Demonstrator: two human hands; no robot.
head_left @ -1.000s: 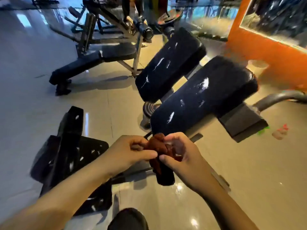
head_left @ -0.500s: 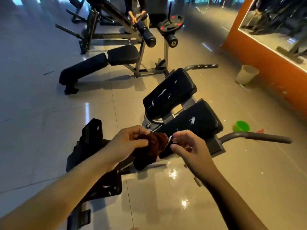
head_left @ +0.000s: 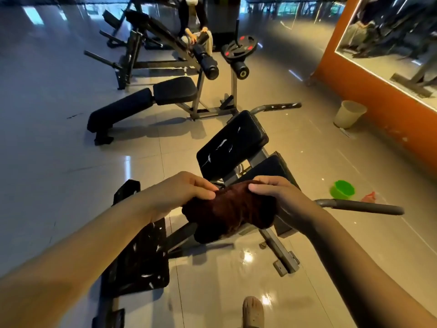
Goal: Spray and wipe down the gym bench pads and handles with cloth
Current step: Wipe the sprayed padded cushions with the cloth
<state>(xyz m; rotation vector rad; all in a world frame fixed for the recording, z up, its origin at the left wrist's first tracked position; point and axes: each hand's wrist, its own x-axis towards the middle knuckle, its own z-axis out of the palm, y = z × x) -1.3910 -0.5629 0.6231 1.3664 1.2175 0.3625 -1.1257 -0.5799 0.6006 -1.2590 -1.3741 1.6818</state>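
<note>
While the left hand (head_left: 186, 192) and right hand (head_left: 281, 197) each pinch an end of the brown cloth (head_left: 231, 209), held over the bench's near pad (head_left: 269, 166), white streaks on the far pad (head_left: 233, 143) suggest spraying is done, with pads and handle (head_left: 361, 206) apparently unwiped.

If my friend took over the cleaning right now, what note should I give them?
Left hand: pinches one end of the brown cloth.
Right hand: grips the other end, with the cloth spread between them above the bench.
Far pad shows white streaks and far handle white flecks, so wiping there looks undone.
No spray bottle is in view.
Left: wipe the pads, the far handle and the near handle.
</note>
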